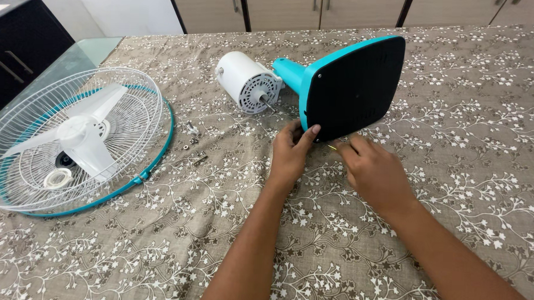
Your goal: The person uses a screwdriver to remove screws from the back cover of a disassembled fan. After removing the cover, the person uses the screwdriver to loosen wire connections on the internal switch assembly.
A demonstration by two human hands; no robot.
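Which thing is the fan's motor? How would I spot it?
Start at the big teal and black fan base lying tipped on the patterned tablecloth, where the left hand touches its edge. Follow its teal neck up-left to the white motor. It is a short round drum with vent slots and a thin metal shaft sticking out, unlike the flat wire grille with blades farther left.

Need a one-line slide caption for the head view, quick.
Left hand steadies a teal fan base lying sideways; right hand works at its lower edge.

Loose screws [195, 143] between fan grille [72, 138] and motor [247, 82].
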